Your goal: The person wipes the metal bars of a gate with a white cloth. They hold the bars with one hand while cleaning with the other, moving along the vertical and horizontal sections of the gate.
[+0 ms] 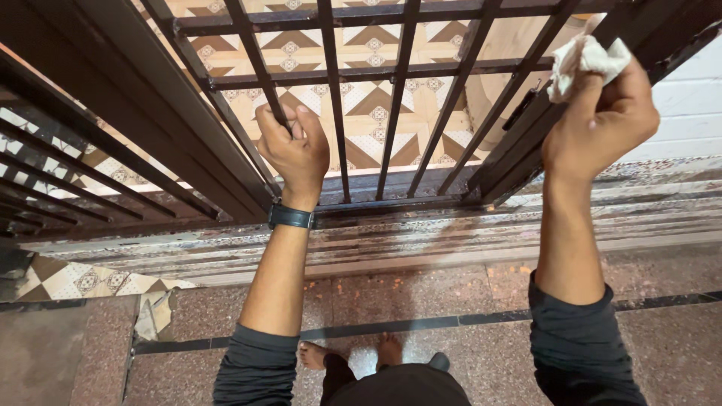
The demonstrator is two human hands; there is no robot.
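Note:
A dark brown metal gate (398, 75) of vertical bars and cross rails stands in front of me. My left hand (295, 146), with a dark watch on its wrist, is closed around one vertical bar (259, 68) near the gate's left side. My right hand (602, 120) holds a crumpled white cloth (585, 62) and presses it against the gate's right frame (519, 143). Both forearms reach up from rolled dark sleeves.
A second barred panel (68, 173) angles off at the left. Below the gate runs a worn, stained stone threshold (466, 233). Patterned beige and brown tiles (368, 105) show beyond the bars. My bare feet (353, 352) stand on speckled reddish floor. A white brick wall (688, 105) is at right.

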